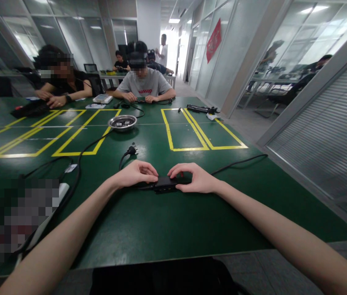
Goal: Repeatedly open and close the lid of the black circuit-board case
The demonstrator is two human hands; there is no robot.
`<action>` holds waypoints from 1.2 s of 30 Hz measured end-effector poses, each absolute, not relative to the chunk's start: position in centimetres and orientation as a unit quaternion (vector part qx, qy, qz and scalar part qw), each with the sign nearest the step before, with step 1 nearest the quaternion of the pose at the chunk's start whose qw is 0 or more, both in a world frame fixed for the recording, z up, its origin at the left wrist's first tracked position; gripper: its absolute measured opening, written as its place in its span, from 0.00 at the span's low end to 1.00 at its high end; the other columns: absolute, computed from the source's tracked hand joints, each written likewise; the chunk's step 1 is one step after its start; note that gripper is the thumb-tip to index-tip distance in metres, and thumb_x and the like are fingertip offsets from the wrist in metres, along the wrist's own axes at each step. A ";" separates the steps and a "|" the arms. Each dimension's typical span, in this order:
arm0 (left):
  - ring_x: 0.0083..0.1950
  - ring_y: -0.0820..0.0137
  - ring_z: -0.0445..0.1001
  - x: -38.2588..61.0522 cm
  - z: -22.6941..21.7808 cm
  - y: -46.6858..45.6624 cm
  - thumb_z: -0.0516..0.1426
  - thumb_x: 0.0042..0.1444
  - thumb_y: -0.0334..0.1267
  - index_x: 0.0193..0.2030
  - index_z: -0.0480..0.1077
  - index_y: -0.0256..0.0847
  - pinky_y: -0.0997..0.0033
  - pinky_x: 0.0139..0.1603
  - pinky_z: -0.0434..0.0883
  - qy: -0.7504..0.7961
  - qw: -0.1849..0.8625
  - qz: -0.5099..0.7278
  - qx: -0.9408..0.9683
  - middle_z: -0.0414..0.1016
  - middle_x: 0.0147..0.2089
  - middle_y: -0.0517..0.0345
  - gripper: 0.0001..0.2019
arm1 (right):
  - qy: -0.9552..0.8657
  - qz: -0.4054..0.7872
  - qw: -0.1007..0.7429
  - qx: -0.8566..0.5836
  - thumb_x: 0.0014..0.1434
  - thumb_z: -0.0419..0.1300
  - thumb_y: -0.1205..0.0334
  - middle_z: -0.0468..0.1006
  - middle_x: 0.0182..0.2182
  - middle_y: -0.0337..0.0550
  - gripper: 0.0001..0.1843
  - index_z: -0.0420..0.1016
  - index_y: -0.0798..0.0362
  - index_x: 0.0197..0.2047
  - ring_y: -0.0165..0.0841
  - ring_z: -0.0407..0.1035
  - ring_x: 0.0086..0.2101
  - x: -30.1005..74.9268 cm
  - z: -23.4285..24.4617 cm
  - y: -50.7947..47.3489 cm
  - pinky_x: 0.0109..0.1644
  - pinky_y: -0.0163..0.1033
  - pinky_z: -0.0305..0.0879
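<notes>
Both hands on one black box

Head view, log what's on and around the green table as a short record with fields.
Surface: green table
Between the hands: black box
Left hand: touching the box's left end
Right hand: at its right end
Black plug: beyond the left hand
Metal bowl: farther off, small pieces inside
Co-worker in grey: across the table

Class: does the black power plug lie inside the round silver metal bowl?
No, the black power plug lies on the green table, outside the bowl.
</notes>
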State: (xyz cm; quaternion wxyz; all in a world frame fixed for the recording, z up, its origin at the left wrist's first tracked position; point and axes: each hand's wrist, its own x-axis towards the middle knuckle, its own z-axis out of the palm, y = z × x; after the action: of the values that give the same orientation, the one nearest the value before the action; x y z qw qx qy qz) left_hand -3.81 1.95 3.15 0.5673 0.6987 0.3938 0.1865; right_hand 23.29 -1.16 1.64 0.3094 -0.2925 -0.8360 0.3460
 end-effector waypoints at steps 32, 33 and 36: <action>0.32 0.63 0.73 -1.1 2.9 -0.5 0.60 0.58 0.66 0.30 0.70 0.42 0.70 0.31 0.55 0.427 0.147 0.087 0.888 0.77 0.31 0.56 0.26 | -0.892 0.177 0.300 -0.287 0.56 0.69 0.66 0.78 0.43 0.47 0.16 0.73 0.51 0.47 0.40 0.72 0.44 21.8 1.0 -1.7 0.48 0.44 0.70; 0.31 0.64 0.73 -1.1 3.0 -0.5 0.60 0.57 0.66 0.29 0.69 0.42 0.70 0.30 0.54 0.428 0.141 0.087 0.888 0.77 0.31 0.56 0.27 | -0.895 0.166 0.299 -0.287 0.56 0.69 0.65 0.78 0.44 0.48 0.17 0.73 0.51 0.48 0.41 0.71 0.44 21.8 1.1 -1.6 0.48 0.45 0.70; 0.31 0.64 0.73 -1.2 2.9 -0.5 0.63 0.55 0.66 0.29 0.68 0.42 0.69 0.30 0.52 0.420 0.117 0.093 0.895 0.76 0.31 0.57 0.27 | -0.896 0.149 0.272 -0.319 0.55 0.72 0.59 0.79 0.45 0.49 0.24 0.73 0.52 0.52 0.42 0.72 0.44 21.9 1.2 -1.5 0.48 0.45 0.70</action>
State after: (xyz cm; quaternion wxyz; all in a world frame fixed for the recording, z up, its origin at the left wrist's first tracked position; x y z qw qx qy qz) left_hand -1.17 -0.51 2.95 0.1175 0.8949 0.4205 0.0928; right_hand 21.87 -1.50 1.21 0.2718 -0.3192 -0.8955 0.1494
